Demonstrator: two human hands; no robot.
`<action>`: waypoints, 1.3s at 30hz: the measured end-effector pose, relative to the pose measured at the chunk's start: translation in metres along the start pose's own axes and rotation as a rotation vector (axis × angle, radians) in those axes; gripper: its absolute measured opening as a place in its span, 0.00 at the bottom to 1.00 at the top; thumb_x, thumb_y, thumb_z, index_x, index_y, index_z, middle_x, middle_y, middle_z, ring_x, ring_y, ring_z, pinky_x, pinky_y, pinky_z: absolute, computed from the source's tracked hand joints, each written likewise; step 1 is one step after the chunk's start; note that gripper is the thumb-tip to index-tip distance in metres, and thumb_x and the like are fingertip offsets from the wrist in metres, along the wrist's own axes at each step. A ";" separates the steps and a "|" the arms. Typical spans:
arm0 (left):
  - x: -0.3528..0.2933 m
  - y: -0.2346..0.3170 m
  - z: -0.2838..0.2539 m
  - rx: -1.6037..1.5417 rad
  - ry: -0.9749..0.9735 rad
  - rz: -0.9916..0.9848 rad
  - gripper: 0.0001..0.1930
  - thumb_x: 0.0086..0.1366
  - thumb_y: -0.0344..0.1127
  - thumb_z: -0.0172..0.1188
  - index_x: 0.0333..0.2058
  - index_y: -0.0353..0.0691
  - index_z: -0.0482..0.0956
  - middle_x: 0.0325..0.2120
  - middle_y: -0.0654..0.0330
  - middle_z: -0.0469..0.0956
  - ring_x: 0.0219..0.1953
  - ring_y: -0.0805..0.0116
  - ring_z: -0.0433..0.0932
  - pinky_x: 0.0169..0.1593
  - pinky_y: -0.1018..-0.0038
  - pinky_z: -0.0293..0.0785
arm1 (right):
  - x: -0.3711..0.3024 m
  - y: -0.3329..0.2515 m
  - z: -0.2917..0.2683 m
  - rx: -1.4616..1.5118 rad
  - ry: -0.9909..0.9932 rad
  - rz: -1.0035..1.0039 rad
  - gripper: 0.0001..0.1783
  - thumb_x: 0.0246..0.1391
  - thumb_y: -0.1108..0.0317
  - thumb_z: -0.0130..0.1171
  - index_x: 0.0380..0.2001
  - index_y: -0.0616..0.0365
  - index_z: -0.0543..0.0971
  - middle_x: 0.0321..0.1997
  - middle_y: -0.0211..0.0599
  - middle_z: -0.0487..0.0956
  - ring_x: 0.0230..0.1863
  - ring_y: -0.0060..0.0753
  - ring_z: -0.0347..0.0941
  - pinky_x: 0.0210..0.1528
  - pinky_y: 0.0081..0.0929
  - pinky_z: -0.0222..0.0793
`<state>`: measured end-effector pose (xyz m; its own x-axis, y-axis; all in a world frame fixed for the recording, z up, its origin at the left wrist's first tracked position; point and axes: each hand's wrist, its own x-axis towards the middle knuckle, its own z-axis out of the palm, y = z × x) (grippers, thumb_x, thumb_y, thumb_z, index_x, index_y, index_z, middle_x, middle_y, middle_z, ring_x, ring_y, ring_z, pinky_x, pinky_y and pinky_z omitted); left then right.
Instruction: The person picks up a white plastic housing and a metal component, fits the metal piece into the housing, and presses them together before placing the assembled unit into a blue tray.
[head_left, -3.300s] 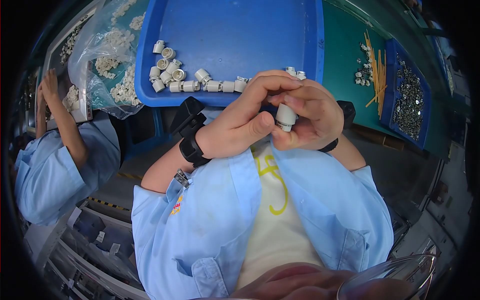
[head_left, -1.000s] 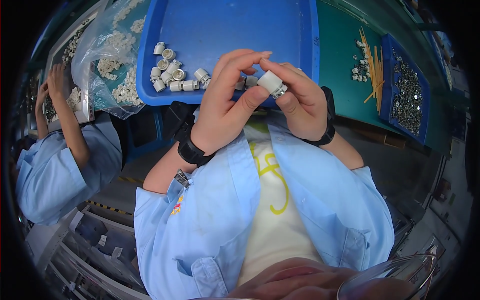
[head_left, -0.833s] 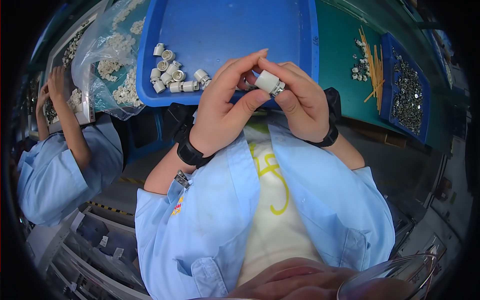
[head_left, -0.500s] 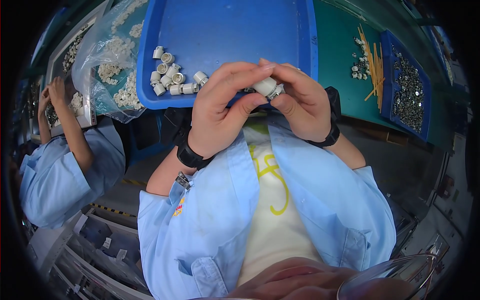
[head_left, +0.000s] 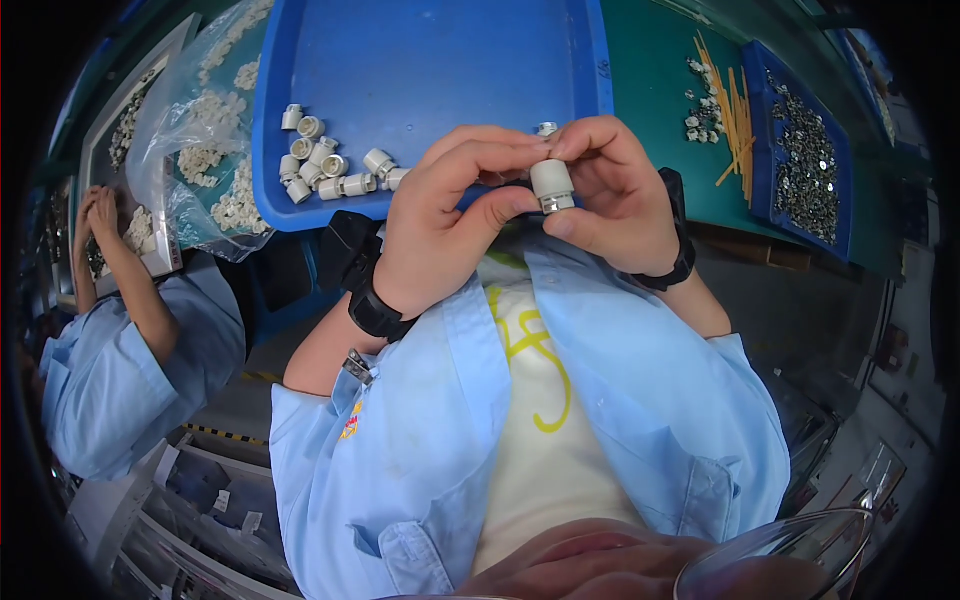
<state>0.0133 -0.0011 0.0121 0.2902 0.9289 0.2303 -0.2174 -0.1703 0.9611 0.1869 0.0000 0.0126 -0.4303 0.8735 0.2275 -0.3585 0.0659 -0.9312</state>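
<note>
Between my hands stands a white cylindrical part (head_left: 551, 180) with a shiny metal end pointing toward me. My right hand (head_left: 625, 205) is closed on it, the thumb at the metal end and bent fingers at its far side and right. My left hand (head_left: 440, 205) curls in from the other side, thumb tip against the part's left edge and fingertips meeting the right index finger. A small light piece (head_left: 490, 179) shows in the gap behind my left thumb; what it is I cannot make out. Another small white-and-metal piece (head_left: 546, 128) peeks out beyond my fingertips.
A blue tray (head_left: 430, 60) holds several similar white parts (head_left: 322, 160) at its near left. To the right lie wooden sticks (head_left: 738, 125) and a blue bin (head_left: 760, 190) of small metal pieces. At left are a plastic bag (head_left: 160, 140) of white pieces and a co-worker's hands (head_left: 100, 215).
The white part has turned from slanted to nearly upright, with more of it showing. My right fingers have shifted back and bent. The tray and table appear slightly farther left and higher.
</note>
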 end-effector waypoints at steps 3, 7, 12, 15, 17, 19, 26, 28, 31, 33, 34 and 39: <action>0.001 -0.001 0.006 0.072 -0.060 -0.017 0.12 0.51 0.22 0.58 0.37 0.37 0.75 0.37 0.57 0.73 0.39 0.67 0.73 0.43 0.76 0.68 | -0.011 -0.007 -0.004 0.082 0.045 0.121 0.25 0.41 0.78 0.61 0.43 0.60 0.62 0.42 0.38 0.68 0.46 0.25 0.65 0.50 0.24 0.61; 0.006 -0.002 0.008 0.283 -0.144 0.082 0.11 0.51 0.23 0.58 0.35 0.37 0.76 0.35 0.57 0.73 0.38 0.65 0.73 0.42 0.75 0.68 | -0.025 -0.015 -0.016 0.060 0.051 0.230 0.26 0.46 0.74 0.57 0.48 0.60 0.60 0.41 0.34 0.67 0.41 0.23 0.65 0.47 0.21 0.60; 0.005 -0.006 0.001 0.294 -0.178 0.018 0.08 0.52 0.24 0.57 0.34 0.37 0.76 0.33 0.56 0.73 0.36 0.63 0.73 0.40 0.75 0.68 | -0.052 -0.026 -0.052 -0.276 0.233 0.251 0.22 0.53 0.70 0.48 0.51 0.61 0.61 0.38 0.31 0.67 0.36 0.18 0.61 0.42 0.17 0.58; 0.003 -0.009 -0.001 0.315 -0.152 -0.039 0.07 0.53 0.25 0.56 0.32 0.36 0.76 0.32 0.57 0.74 0.35 0.64 0.73 0.40 0.76 0.67 | -0.071 -0.030 -0.067 -0.513 0.378 0.358 0.21 0.55 0.68 0.44 0.52 0.62 0.63 0.35 0.31 0.67 0.34 0.16 0.60 0.40 0.15 0.57; 0.003 -0.011 -0.004 0.298 -0.149 -0.052 0.07 0.53 0.25 0.56 0.32 0.36 0.76 0.32 0.56 0.74 0.35 0.65 0.73 0.40 0.76 0.67 | -0.084 -0.032 -0.072 -0.627 0.455 0.412 0.17 0.55 0.68 0.46 0.48 0.62 0.66 0.33 0.29 0.67 0.33 0.15 0.59 0.39 0.15 0.58; 0.002 -0.013 -0.005 0.294 -0.131 -0.074 0.06 0.54 0.25 0.56 0.32 0.35 0.76 0.32 0.56 0.74 0.35 0.65 0.73 0.40 0.76 0.67 | -0.093 -0.035 -0.073 -0.688 0.501 0.451 0.16 0.55 0.68 0.47 0.46 0.62 0.67 0.32 0.29 0.67 0.33 0.15 0.59 0.38 0.15 0.58; 0.002 -0.017 -0.009 0.277 -0.142 -0.099 0.06 0.55 0.26 0.56 0.32 0.35 0.76 0.32 0.56 0.74 0.34 0.65 0.73 0.40 0.76 0.67 | -0.105 -0.035 -0.068 -1.352 0.391 0.685 0.12 0.51 0.69 0.54 0.37 0.61 0.67 0.30 0.38 0.72 0.30 0.29 0.69 0.32 0.23 0.64; 0.003 -0.018 -0.009 0.270 -0.150 -0.109 0.06 0.55 0.26 0.56 0.32 0.35 0.76 0.31 0.56 0.74 0.34 0.65 0.73 0.40 0.76 0.67 | -0.107 -0.030 -0.067 -1.405 0.379 0.676 0.12 0.51 0.69 0.54 0.36 0.61 0.67 0.30 0.40 0.72 0.31 0.32 0.69 0.32 0.25 0.65; 0.003 -0.020 -0.010 0.309 -0.184 -0.090 0.06 0.54 0.27 0.57 0.32 0.35 0.76 0.31 0.57 0.74 0.34 0.65 0.73 0.39 0.76 0.67 | -0.112 -0.021 -0.069 -1.504 0.348 0.648 0.12 0.50 0.68 0.55 0.35 0.61 0.67 0.30 0.43 0.72 0.31 0.40 0.70 0.32 0.27 0.65; 0.003 -0.020 -0.012 0.309 -0.218 -0.099 0.06 0.56 0.27 0.55 0.33 0.34 0.75 0.32 0.56 0.74 0.35 0.66 0.72 0.40 0.77 0.66 | -0.113 -0.015 -0.071 -1.673 0.277 0.492 0.12 0.50 0.68 0.54 0.35 0.62 0.67 0.30 0.43 0.72 0.32 0.42 0.70 0.31 0.28 0.65; 0.002 -0.019 -0.014 0.313 -0.251 -0.104 0.06 0.58 0.28 0.53 0.34 0.33 0.74 0.33 0.56 0.73 0.36 0.67 0.71 0.41 0.77 0.64 | -0.113 -0.013 -0.071 -1.754 0.239 0.410 0.12 0.50 0.68 0.54 0.35 0.62 0.67 0.30 0.44 0.72 0.32 0.43 0.69 0.31 0.28 0.65; 0.005 -0.018 -0.015 0.329 -0.320 -0.099 0.07 0.59 0.30 0.53 0.35 0.33 0.73 0.33 0.56 0.72 0.35 0.68 0.70 0.41 0.78 0.63 | -0.114 -0.010 -0.063 -1.647 0.288 0.355 0.12 0.49 0.71 0.54 0.36 0.63 0.67 0.30 0.44 0.71 0.31 0.44 0.69 0.31 0.30 0.65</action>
<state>0.0047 0.0116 -0.0067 0.5787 0.8066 0.1205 0.1183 -0.2292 0.9662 0.2922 -0.0697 -0.0220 -0.0758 0.9942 0.0769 0.9636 0.0929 -0.2507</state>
